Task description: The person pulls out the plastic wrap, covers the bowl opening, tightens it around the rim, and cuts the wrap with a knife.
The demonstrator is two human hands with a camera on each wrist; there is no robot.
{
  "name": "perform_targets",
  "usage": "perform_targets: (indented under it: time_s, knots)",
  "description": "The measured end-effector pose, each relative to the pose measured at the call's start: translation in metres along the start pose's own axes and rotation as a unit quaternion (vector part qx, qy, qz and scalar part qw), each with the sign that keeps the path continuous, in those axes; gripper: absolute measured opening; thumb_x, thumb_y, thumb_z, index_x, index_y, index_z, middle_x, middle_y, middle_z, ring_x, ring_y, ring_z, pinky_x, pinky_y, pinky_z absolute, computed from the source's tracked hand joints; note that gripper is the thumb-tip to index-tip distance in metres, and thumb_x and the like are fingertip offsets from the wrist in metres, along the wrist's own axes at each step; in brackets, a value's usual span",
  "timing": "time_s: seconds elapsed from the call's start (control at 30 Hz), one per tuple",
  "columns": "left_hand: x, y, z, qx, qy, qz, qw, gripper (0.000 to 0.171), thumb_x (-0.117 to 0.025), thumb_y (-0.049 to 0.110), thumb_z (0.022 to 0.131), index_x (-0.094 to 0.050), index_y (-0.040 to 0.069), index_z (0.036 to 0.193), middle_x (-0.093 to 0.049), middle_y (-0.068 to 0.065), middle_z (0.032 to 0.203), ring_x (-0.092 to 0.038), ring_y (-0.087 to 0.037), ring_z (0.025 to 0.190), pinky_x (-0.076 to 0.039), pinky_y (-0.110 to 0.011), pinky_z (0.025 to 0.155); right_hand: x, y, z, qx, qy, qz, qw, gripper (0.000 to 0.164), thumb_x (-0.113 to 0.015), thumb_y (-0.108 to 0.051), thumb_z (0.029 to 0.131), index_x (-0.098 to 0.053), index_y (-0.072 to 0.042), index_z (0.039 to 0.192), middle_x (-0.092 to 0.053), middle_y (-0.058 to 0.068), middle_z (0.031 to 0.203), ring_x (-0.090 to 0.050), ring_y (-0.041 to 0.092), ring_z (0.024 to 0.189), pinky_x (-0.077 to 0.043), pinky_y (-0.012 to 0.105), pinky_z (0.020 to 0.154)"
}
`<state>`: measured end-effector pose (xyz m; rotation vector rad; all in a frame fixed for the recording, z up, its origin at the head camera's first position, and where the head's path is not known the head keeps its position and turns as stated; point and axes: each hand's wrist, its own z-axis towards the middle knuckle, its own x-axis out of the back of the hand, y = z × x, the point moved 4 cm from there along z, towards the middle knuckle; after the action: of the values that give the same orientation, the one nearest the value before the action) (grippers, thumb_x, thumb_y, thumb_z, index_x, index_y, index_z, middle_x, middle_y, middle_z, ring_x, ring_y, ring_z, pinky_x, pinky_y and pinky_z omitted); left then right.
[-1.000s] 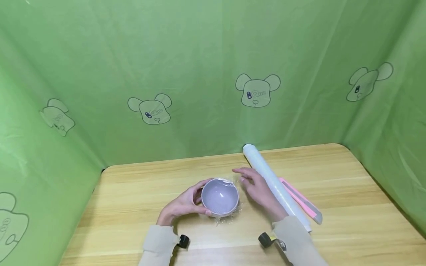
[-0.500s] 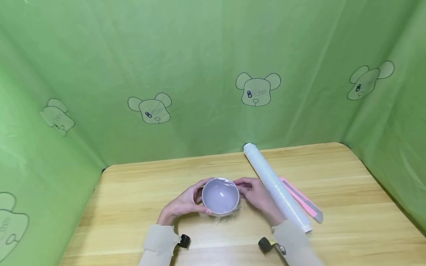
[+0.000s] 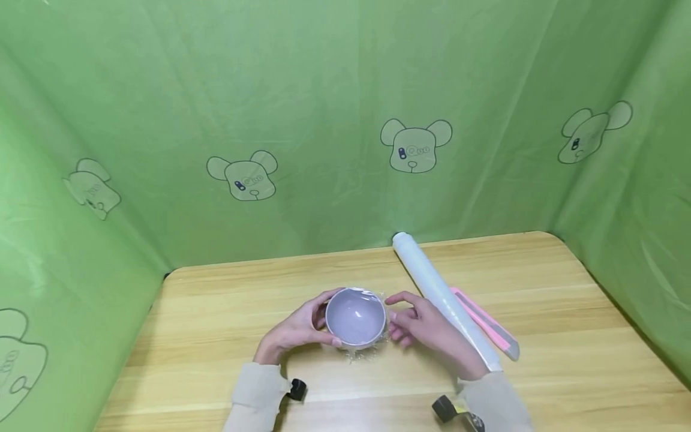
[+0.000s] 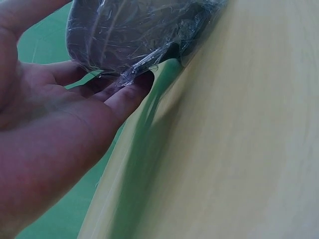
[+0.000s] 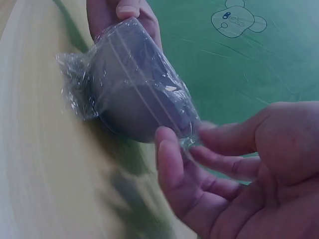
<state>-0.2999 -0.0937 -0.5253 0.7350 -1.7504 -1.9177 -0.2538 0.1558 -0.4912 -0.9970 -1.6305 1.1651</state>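
Observation:
A lavender-grey bowl (image 3: 355, 318) stands upright on the table, wrapped in clear plastic wrap (image 5: 79, 89) that bunches in crumpled folds around its base. My left hand (image 3: 299, 324) grips the bowl from its left side, thumb on the near rim and fingers round the far side. In the left wrist view, fingertips (image 4: 130, 94) touch the wrapped wall low down. At the bowl's right side is my right hand (image 3: 423, 324), its fingers bent and its thumb and index tips apart. The right wrist view has these fingertips (image 5: 169, 154) right at the film's edge near the rim.
A long white roll of plastic wrap (image 3: 442, 294) lies slantwise to the right, partly behind my right forearm. Beside it lies a pink and grey utility knife (image 3: 486, 324). Green curtains (image 3: 324, 120) with bear-head prints enclose the wooden table (image 3: 227, 312) at the back and sides.
My right hand first moved down and in against the bowl's right side, then drew slightly right, its thumb and index tips parting. The left hand and bowl stay nearly still.

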Motion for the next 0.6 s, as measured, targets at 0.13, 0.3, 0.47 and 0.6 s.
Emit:
perform_targets:
  time_s: [0.13, 0.3, 0.47, 0.6]
  knots:
    - [0.001, 0.0, 0.0, 0.001, 0.001, 0.007, 1.0, 0.103, -0.084, -0.008, 0.074, -0.025, -0.003, 0.158, -0.035, -0.027, 0.155, -0.041, -0.039, 0.141, -0.04, -0.039, 0.116, 0.001, 0.002, 0.001, -0.014, 0.011, 0.018, 1.0, 0.03, -0.062, 0.006, 0.095, -0.057, 0.016, 0.123, -0.071, 0.017, 0.086, -0.07, 0.029, 0.076, -0.064, 0.039, 0.068]
    - [0.001, 0.0, 0.001, -0.003, -0.001, 0.009, 1.0, 0.103, -0.084, -0.007, 0.075, -0.025, -0.002, 0.159, -0.035, -0.027, 0.155, -0.042, -0.04, 0.141, -0.041, -0.04, 0.116, 0.001, 0.006, 0.004, -0.021, 0.05, 0.012, 0.998, 0.022, -0.066, 0.008, 0.092, -0.062, 0.014, 0.113, -0.07, 0.016, 0.083, -0.069, 0.025, 0.073, -0.063, 0.032, 0.066]
    - [0.001, -0.001, 0.001, 0.0, -0.002, 0.01, 1.0, 0.103, -0.085, -0.006, 0.076, -0.024, -0.002, 0.159, -0.035, -0.027, 0.155, -0.041, -0.04, 0.141, -0.041, -0.04, 0.115, -0.005, 0.015, 0.007, -0.002, 0.045, 0.002, 0.999, 0.015, -0.066, 0.006, 0.094, -0.062, 0.012, 0.107, -0.068, 0.013, 0.082, -0.068, 0.022, 0.072, -0.064, 0.035, 0.066]
    - [0.0, -0.002, 0.001, 0.001, 0.0, 0.01, 0.9999, 0.103, -0.084, -0.007, 0.075, -0.024, -0.002, 0.159, -0.035, -0.028, 0.156, -0.04, -0.042, 0.141, -0.041, -0.04, 0.115, -0.003, 0.015, 0.005, 0.022, 0.061, -0.048, 0.997, 0.016, -0.069, 0.003, 0.093, -0.065, 0.008, 0.108, -0.07, 0.012, 0.09, -0.069, 0.026, 0.077, -0.063, 0.036, 0.069]
